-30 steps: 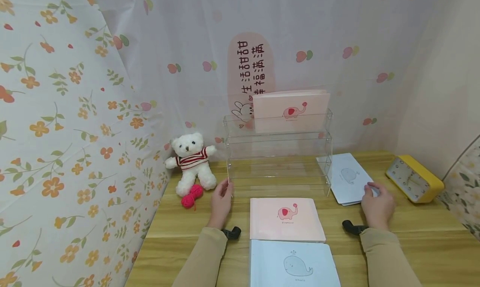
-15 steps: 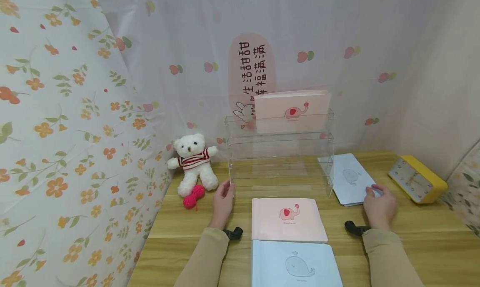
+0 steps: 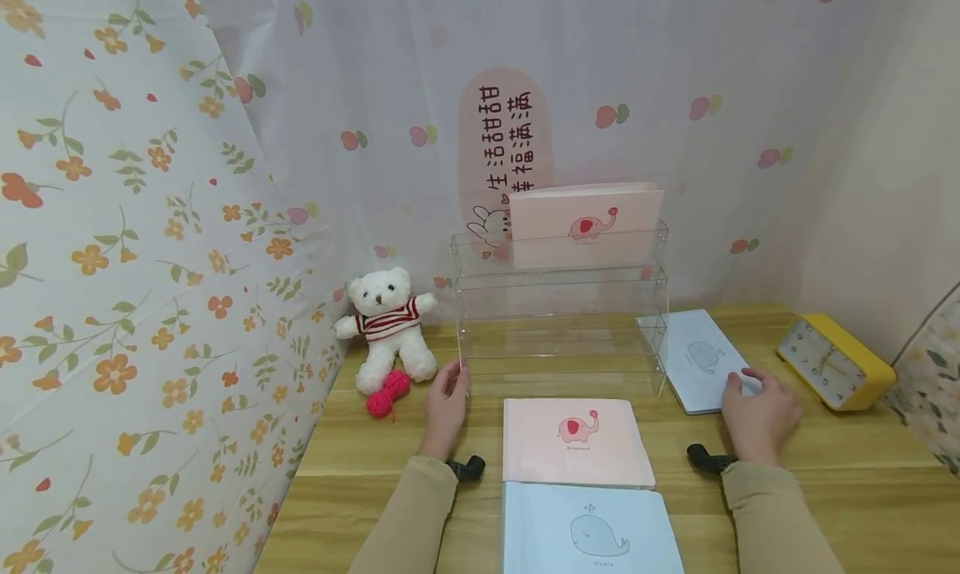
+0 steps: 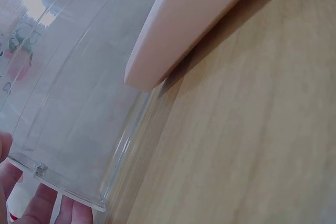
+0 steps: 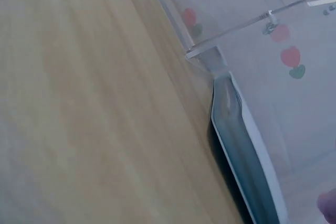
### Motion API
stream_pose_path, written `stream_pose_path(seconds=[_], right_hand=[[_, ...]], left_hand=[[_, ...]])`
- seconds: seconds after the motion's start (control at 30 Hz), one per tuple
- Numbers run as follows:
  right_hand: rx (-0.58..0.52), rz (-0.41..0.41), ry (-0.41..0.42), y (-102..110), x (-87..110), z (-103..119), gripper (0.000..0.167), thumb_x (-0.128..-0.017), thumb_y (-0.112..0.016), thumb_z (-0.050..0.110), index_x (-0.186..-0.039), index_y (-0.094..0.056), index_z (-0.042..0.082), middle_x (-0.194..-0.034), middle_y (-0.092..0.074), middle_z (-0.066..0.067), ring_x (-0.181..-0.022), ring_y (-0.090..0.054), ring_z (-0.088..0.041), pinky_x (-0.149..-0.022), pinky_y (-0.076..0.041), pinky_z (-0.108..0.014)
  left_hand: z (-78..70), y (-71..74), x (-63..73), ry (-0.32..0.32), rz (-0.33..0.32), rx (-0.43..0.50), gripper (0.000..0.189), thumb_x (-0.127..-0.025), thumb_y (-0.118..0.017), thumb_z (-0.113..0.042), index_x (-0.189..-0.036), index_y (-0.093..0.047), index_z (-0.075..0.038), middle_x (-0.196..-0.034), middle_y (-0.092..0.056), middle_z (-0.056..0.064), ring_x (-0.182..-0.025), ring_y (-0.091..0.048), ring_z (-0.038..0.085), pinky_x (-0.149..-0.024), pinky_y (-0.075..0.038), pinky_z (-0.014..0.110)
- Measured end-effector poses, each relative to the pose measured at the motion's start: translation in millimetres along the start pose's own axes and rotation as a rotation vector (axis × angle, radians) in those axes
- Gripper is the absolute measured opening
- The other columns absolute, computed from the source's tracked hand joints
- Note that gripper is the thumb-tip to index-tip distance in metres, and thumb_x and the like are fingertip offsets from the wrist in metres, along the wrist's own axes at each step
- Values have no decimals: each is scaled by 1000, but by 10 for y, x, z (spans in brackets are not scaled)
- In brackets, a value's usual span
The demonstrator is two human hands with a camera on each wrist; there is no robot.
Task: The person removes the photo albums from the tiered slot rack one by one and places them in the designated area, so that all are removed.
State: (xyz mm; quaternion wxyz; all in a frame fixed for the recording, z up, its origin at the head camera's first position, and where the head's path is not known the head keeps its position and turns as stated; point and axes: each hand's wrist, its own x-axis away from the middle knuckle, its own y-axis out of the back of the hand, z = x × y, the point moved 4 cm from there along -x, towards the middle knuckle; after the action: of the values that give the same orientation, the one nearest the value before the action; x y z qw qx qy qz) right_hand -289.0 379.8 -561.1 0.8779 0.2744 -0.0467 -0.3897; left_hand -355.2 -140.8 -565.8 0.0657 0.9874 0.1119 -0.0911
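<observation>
In the head view, a clear stepped rack (image 3: 558, 336) stands at the back of the table. A pink elephant booklet (image 3: 577, 241) leans upright in its top tier. At the rack's lower left side, my left hand (image 3: 446, 403) grips the side panel; the left wrist view shows fingers (image 4: 39, 203) along that panel's edge. My right hand (image 3: 759, 416) pinches the near right corner of a pale blue whale booklet (image 3: 697, 357), which lies slanted beside the rack's right side. In the right wrist view, that booklet's edge gapes slightly, and one fingertip shows at the lower right.
Another pink elephant booklet (image 3: 573, 445) lies before the rack, with a second whale booklet (image 3: 592, 532) nearer. A white teddy bear (image 3: 390, 328) sits at left by a pink yarn bundle (image 3: 387, 393). A yellow alarm clock (image 3: 836, 361) stands right.
The right hand has shifted slightly at the whale booklet's corner, and the booklet's layers look closer together. The left hand stays at the rack; the head view has shifted slightly.
</observation>
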Motion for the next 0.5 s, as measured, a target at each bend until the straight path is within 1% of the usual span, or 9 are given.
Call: stream_pose_path(seconds=[0.07,0.13,0.2,0.27,0.3,0.33,0.4,0.43,0.5], right_hand=[[-12,-34,58,-7,14,64,48,-109,-53,31,-139,-67,-4,-153,-58,-35,-149,-40,-58,-126,-22,-67],[-47,-67,130,-14,46,184,45,-109,-55,28,-134,-70,-6,-147,-63,-36,-143,-46,-59,-123,-27,-67],[-106,-80,205,-28,84,350,42,-109,-57,26,-129,-72,-7,-141,-66,-36,-138,-51,-58,-120,-33,-67],[-168,-77,257,-47,109,550,40,-109,-58,25,-126,-72,-8,-136,-68,-35,-134,-56,-54,-115,-39,-61],[-192,-66,272,-50,112,661,41,-110,-58,26,-127,-72,-8,-135,-68,-34,-134,-58,-50,-114,-43,-57],[-214,-51,277,-49,106,779,42,-111,-57,28,-128,-71,-8,-136,-69,-32,-133,-60,-45,-113,-47,-50],[-264,-21,282,-41,69,1028,45,-113,-56,33,-131,-70,-6,-136,-70,-27,-129,-63,-31,-110,-50,-35],[-284,5,275,-28,48,1169,47,-113,-55,36,-133,-69,-4,-138,-70,-23,-127,-64,-24,-109,-50,-29],[-322,58,280,2,8,1471,50,-114,-54,41,-139,-66,-1,-141,-69,-19,-126,-63,-17,-111,-51,-25]], left_hand=[[-6,-1,9,1,0,-6,36,-110,-70,-26,-141,-72,-7,-137,-77,14,-125,-72,31,-96,-55,24],[-14,-3,21,4,-1,-13,36,-110,-70,-25,-141,-72,-6,-137,-77,15,-125,-72,31,-96,-54,24],[-14,-6,30,4,-5,-17,35,-110,-70,-24,-140,-72,-5,-136,-77,16,-123,-72,30,-95,-55,23],[-8,-11,30,1,-6,-16,35,-111,-69,-24,-140,-72,-5,-136,-77,16,-122,-72,29,-94,-55,23],[-9,-13,30,-1,-6,-16,35,-111,-69,-25,-139,-72,-4,-136,-77,16,-121,-72,28,-94,-55,23],[-9,-13,29,-2,-5,-11,35,-111,-69,-25,-139,-72,-4,-136,-77,17,-121,-72,28,-94,-55,23],[-6,-14,22,-2,0,1,36,-111,-69,-25,-140,-72,-4,-136,-77,16,-121,-71,27,-94,-54,23],[-3,-13,16,0,2,9,36,-111,-69,-26,-140,-72,-4,-137,-77,16,-121,-71,28,-95,-54,24],[-1,-4,5,2,0,16,38,-110,-70,-27,-141,-72,-6,-137,-77,15,-123,-71,28,-96,-54,24]])
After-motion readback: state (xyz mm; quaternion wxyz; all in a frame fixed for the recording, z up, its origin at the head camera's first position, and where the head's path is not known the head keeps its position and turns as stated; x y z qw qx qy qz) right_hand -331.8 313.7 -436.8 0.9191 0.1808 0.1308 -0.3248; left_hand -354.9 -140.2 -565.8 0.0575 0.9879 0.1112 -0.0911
